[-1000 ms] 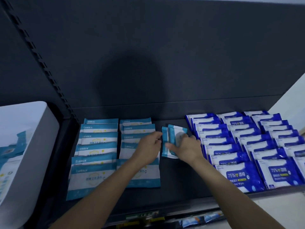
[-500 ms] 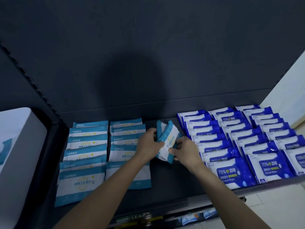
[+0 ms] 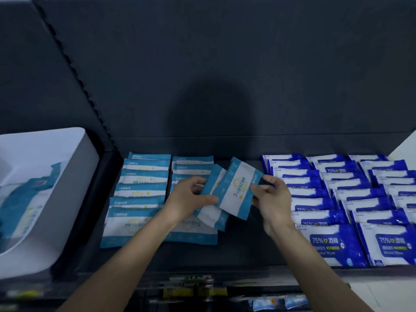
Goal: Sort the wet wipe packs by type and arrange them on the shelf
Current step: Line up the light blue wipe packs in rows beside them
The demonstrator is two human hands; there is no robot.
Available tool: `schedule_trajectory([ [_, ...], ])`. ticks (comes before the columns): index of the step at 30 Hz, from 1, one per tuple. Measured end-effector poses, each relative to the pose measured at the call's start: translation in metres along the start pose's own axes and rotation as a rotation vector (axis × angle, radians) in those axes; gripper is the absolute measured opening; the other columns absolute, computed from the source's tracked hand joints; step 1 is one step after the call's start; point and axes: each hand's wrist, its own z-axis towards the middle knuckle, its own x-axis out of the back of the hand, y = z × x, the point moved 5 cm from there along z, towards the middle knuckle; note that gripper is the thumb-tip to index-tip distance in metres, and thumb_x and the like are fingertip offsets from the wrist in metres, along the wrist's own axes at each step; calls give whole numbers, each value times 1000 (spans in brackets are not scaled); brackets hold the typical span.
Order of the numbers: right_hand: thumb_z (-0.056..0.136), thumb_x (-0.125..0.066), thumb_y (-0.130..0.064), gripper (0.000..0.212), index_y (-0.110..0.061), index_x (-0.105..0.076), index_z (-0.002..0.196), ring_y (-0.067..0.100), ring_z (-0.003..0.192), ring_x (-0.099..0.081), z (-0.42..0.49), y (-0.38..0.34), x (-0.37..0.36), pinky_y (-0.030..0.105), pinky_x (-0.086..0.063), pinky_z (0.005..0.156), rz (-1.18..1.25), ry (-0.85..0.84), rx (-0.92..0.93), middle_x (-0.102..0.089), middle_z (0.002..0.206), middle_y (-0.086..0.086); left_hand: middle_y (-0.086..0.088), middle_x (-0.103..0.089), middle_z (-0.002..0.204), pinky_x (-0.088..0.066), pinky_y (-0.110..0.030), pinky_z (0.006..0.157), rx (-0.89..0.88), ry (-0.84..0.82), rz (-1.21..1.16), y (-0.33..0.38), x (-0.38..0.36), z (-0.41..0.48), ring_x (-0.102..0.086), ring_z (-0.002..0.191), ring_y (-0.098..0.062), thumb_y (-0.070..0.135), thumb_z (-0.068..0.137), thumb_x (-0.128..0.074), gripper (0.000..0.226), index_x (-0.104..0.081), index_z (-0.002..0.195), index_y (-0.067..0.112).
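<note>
Hold looks secure on both sides. Your left grip [image 3: 186,199] has thumb and fingers curled round the lower teal pack [image 3: 210,216], and your right grip [image 3: 274,199] pinches the right edge of the upper teal pack [image 3: 238,188]. The two packs are tilted. The upper one overlaps the lower, and both hang above the bare strip of shelf [image 3: 247,244], not yet laid down.

Just left of your left grip lie the teal rows [image 3: 141,190]: two columns of overlapping packs running from far to near. To the right of your right grip sits the dark blue block [image 3: 337,199] of alcohol wipes, in three overlapping columns. The sorting by type looks largely done, since no pack in view lies among the wrong kind. The two packs you hold have yet to go down, and more teal packs [image 3: 29,199] wait in the white bin [image 3: 74,176] at far left, so several placements remain.

The open strip under your hands is the only free run on this shelf. It seems wide enough for one more teal column. It is hemmed in by the teal rows on the left, the blue block on the right, the back panel [image 3: 225,86] at the far end and the front lip [image 3: 225,270] near you. Lower the packs straight down, or their corners may nudge the neighbouring packs.
</note>
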Motion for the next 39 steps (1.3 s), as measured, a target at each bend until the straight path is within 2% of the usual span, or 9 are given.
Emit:
schedule_trajectory([
  [3, 91, -59, -4, 35, -9, -49, 125, 15, 84, -65, 2, -5, 0, 42, -56, 83, -66, -32, 70, -63, 81, 3, -1, -74, 91, -53, -22, 68, 10, 14, 21, -11, 24, -14, -69, 81, -13, 7, 74, -80, 28, -66, 96, 17],
  [9, 93, -53, 0, 32, -21, -58, 118, 0, 68, -56, -7, -17, -21, 9, -45, 56, -379, -300, 292, -58, 79, -2, 15, -72, 84, -48, -13, 71, -17, -100, 277, -25, 53, -44, -65, 77, 3, 2, 80, -73, 24, -69, 95, 21],
  [17, 89, -58, 6, 31, -16, -70, 107, -1, 82, -56, -47, -12, -66, 0, -39, 71, -732, -675, 565, -60, 91, -10, 13, -70, 108, -48, -26, 95, 95, -158, 703, -38, 108, -72, -62, 102, -5, 15, 82, -74, 28, -72, 107, 29],
  [21, 94, -52, 2, 32, -12, -67, 118, 12, 103, -58, -63, 12, -96, 9, -39, 87, -1009, -805, 679, -66, 112, 1, 12, -64, 115, -27, -29, 97, 73, -70, 1157, -44, 122, -72, -50, 115, -10, 27, 90, -64, 33, -63, 121, 36],
  [25, 92, -52, 2, 37, -13, -63, 124, 27, 106, -58, -75, 33, -113, 31, -46, 89, -1195, -887, 739, -64, 113, 10, -3, -42, 144, -22, -35, 110, -82, 73, 1249, -57, 120, -75, -31, 137, -23, 23, 96, -51, 49, -41, 144, 26],
  [28, 92, -51, -33, 44, -15, -57, 131, 35, 126, -45, -83, 43, -116, 48, -39, 104, -1271, -839, 837, -53, 134, 12, -2, 1, 160, -1, -42, 121, -161, 72, 1097, -74, 107, -80, 6, 148, -23, 51, 98, -29, 64, -12, 152, 20],
  [32, 83, 1, -76, 87, -28, -30, 149, 30, 145, -17, -87, 65, -105, 48, -21, 116, -1511, -788, 769, -21, 158, 7, 7, 27, 152, 20, -35, 114, -108, 37, 1171, -99, 102, -81, 29, 142, -14, 76, 72, 23, 84, 19, 145, 34],
  [35, 92, -10, -67, 74, -24, -53, 136, 34, 126, -49, -91, 66, -100, 50, -45, 94, -1566, -615, 756, -50, 141, 11, 8, 28, 154, 21, -33, 114, -129, 45, 1194, -103, 105, -80, 29, 142, -13, 73, 76, 20, 78, 22, 145, 35],
  [39, 86, -24, -69, 75, -21, -52, 136, 34, 132, -42, -98, 63, -106, 51, -41, 98, -1505, -545, 750, -44, 145, 11, 7, 27, 154, 25, -30, 112, -187, 75, 1189, -90, 100, -82, 30, 141, -11, 62, 88, 0, 70, 16, 148, 30],
])
